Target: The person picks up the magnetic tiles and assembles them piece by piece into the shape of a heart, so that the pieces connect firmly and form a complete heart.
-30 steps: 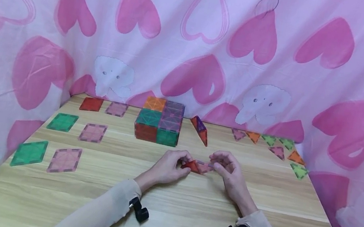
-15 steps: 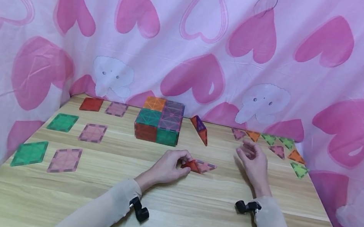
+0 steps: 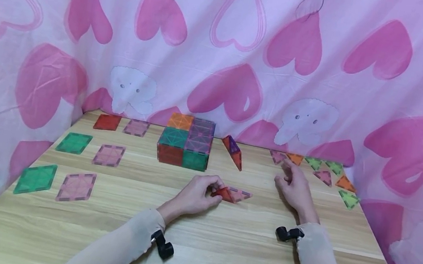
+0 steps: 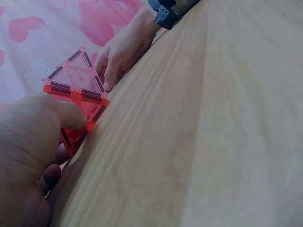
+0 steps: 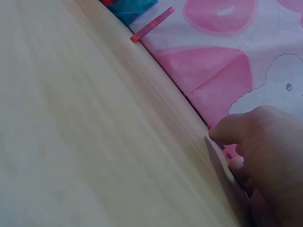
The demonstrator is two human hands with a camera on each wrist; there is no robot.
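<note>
My left hand (image 3: 196, 194) pinches a red triangular magnetic tile (image 3: 223, 192) just above the wooden table, in front of me. Edge to edge with it stands a pink triangular tile (image 3: 242, 194); the left wrist view shows both tiles joined and tilted up. My right hand (image 3: 296, 188) is at the back right, its fingers loosely bent near a pink triangle tile (image 3: 276, 156) and an orange triangle tile (image 3: 295, 158), partly hidden behind them. Whether the fingertips touch either tile, I cannot tell.
A block of joined square tiles (image 3: 186, 139) stands at the back centre. A purple and orange-red tile piece (image 3: 233, 151) leans beside it. Several square tiles (image 3: 73, 143) lie on the left, several green, pink and orange triangles (image 3: 323, 177) on the right. A pink curtain surrounds the table.
My right hand has let go of the pink triangle by the left hand and moved back and right to the row of triangles. The left hand stays in place.
</note>
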